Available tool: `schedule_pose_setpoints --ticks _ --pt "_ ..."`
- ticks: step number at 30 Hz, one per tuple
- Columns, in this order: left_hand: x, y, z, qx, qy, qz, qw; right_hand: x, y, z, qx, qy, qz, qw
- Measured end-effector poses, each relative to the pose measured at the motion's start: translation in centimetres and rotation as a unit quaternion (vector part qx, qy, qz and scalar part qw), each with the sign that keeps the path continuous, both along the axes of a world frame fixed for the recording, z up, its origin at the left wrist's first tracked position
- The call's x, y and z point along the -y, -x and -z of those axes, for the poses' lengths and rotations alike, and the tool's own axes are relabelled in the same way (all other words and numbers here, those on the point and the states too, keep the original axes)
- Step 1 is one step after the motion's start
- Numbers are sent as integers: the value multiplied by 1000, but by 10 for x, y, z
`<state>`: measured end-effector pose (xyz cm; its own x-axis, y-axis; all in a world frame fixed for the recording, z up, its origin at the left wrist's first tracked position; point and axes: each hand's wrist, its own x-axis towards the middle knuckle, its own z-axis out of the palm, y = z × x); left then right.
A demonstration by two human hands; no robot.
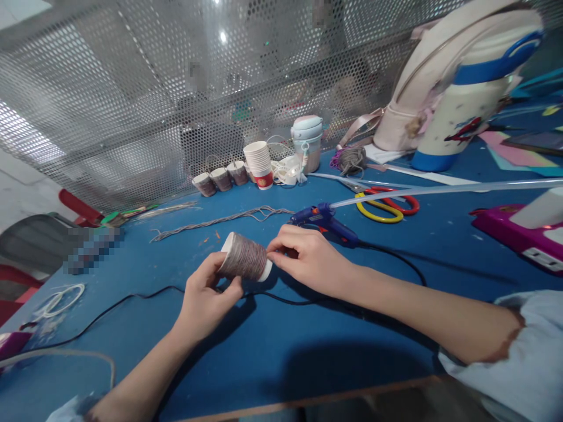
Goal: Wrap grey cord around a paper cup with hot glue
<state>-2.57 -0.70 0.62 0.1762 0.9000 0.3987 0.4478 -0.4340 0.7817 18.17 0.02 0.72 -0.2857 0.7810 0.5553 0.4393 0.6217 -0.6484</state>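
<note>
A paper cup [266, 272] is tilted on its side above the table, its mouth facing left. Grey-purple yarn [244, 258] is wound in close rows around most of it, leaving a white band bare at the base. My left hand [209, 296] grips the cup near the rim, thumb below and fingers on the far side. At the base end, my right hand [314, 253] has thumb and forefinger pinched together on the yarn at the edge of the winding; the strand itself is barely visible. Just beyond the right hand lies a blue glue gun [323, 218] with a long clear glue stick [440, 191].
Yarn-wrapped cups [221, 180], a stack of white cups [257, 161] and a lidded tumbler [307, 143] line the mesh panel. Scissors [380, 217], a bottle [461, 111] and a purple power strip [505, 228] stand right. Yarn strands [211, 224] and a black cord [127, 299] cross the table.
</note>
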Motion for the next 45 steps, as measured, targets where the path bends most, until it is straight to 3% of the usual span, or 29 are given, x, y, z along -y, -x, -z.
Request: schedule_pose_setpoints --ticks 6,14,21,26,34,45 --pt "-2 3 2 -4 -9 10 1000 0 0 -2 -15 23 -5 1000" --pt "-6 2 -4 25 24 41 999 -3 -1 -5 -65 137 -7 988" --pt "-10 6 0 -6 44 71 996 0 -1 -6 10 241 -46 969" --pt "-12 5 -1 -12 16 97 995 1 1 -8 34 223 -28 974" --pt "-15 2 7 42 93 29 994 1 2 0 51 166 -11 985" --pt "-14 -4 8 -47 103 22 993 6 8 7 79 119 -29 989"
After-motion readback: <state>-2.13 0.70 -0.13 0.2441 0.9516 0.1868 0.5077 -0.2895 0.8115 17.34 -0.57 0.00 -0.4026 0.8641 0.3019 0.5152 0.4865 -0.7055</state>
